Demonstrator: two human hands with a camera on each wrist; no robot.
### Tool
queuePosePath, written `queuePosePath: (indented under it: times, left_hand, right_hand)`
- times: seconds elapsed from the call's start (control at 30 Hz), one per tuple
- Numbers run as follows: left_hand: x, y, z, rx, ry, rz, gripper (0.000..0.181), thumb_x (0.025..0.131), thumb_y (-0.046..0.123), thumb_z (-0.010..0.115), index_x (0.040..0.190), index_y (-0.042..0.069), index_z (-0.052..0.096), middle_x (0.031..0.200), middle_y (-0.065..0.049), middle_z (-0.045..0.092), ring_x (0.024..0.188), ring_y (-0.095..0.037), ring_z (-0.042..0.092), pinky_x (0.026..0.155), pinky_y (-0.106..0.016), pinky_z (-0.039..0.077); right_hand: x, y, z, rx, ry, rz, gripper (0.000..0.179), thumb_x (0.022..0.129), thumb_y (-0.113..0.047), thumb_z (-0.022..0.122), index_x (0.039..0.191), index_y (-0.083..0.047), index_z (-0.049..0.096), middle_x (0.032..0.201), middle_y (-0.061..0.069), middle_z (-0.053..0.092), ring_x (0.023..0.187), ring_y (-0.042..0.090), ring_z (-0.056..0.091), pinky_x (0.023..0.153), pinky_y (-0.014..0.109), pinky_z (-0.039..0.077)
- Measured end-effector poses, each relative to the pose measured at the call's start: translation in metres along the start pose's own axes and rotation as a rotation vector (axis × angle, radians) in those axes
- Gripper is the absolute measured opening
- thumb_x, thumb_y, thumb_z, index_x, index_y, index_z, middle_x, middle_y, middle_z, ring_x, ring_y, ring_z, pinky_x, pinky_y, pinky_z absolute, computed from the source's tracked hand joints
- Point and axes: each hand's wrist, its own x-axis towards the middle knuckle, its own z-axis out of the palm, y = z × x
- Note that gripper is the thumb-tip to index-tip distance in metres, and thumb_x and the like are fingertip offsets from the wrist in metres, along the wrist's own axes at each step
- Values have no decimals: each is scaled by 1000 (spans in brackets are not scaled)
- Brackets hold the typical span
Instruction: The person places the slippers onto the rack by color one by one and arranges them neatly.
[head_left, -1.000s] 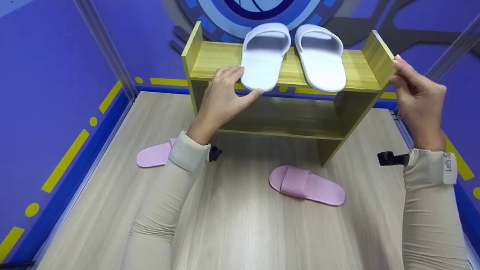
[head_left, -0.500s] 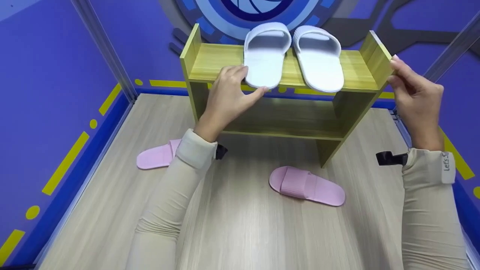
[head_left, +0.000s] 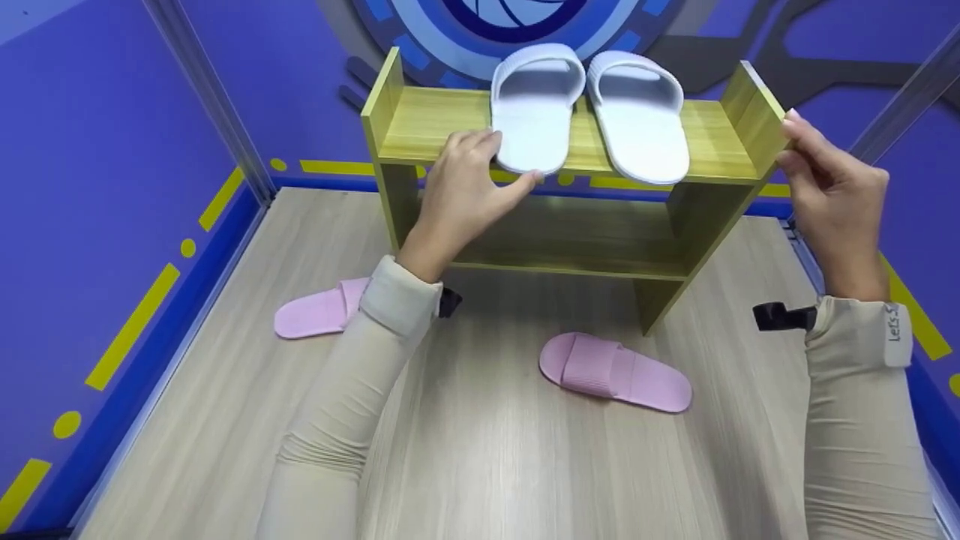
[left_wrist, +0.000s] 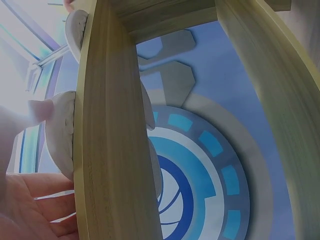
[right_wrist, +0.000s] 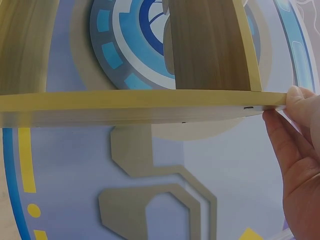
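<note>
Two white slippers stand side by side on the top board of a wooden shoe rack [head_left: 431, 120], toes to the back, heels slightly over the front edge. My left hand [head_left: 465, 184] holds the left white slipper [head_left: 534, 124] by its heel, thumb at the end and fingers along the left side. In the left wrist view the thumb [left_wrist: 40, 111] touches that slipper's edge [left_wrist: 61, 135]. To its right is the other white slipper [head_left: 641, 127], untouched. My right hand [head_left: 840, 195] pinches the front edge of the rack's right side panel [right_wrist: 150, 102] between thumb and fingers.
A pink slipper [head_left: 615, 373] lies on the wood-look floor [head_left: 480, 465] in front of the rack. Another pink slipper [head_left: 311, 311] lies at the left, partly behind my left sleeve. Blue printed walls [head_left: 112, 187] stand close behind and at both sides.
My left hand has shifted slightly right, and the left white slipper has moved right with it, nearer the other one. The right hand stays on the rack's side panel.
</note>
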Motion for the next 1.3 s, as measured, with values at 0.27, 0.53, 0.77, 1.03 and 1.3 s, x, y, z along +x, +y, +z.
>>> queuePosePath:
  times: [0.27,0.53,0.77,1.03,1.3]
  left_hand:
    - [1,1,1,12,-4,4,64,84,53,66,125,3,63,130,-12,61,123,-26,51,101,-39,47]
    - [-1,0,1,12,-21,5,65,85,52,65,129,4,61,134,-11,59,128,-25,49,107,-38,42]
    - [-3,-1,-1,-2,-30,19,64,86,51,65,130,4,60,135,-11,58,128,-25,49,108,-38,41]
    - [-7,-4,-1,-33,-13,24,62,87,49,64,133,8,57,138,-8,57,128,-23,48,109,-37,41]
    - [-12,-9,-6,-97,6,39,57,89,41,64,134,8,56,140,-7,55,130,-24,46,110,-39,39]
  right_hand:
    - [2,-1,1,35,14,-4,34,83,0,69,116,-10,69,121,9,66,108,6,65,83,10,51]
    - [1,-1,1,10,4,-5,35,84,-2,69,118,-13,68,123,7,65,107,2,65,80,7,50]
    - [1,0,0,-2,1,3,35,85,-2,68,118,-14,68,123,6,65,107,1,65,78,6,49]
    - [1,0,1,-6,1,9,35,85,-3,68,118,-15,68,123,5,65,107,1,65,80,8,50]
    - [1,-2,0,10,-7,42,36,85,-2,67,119,-14,67,124,5,65,112,5,63,85,10,49]
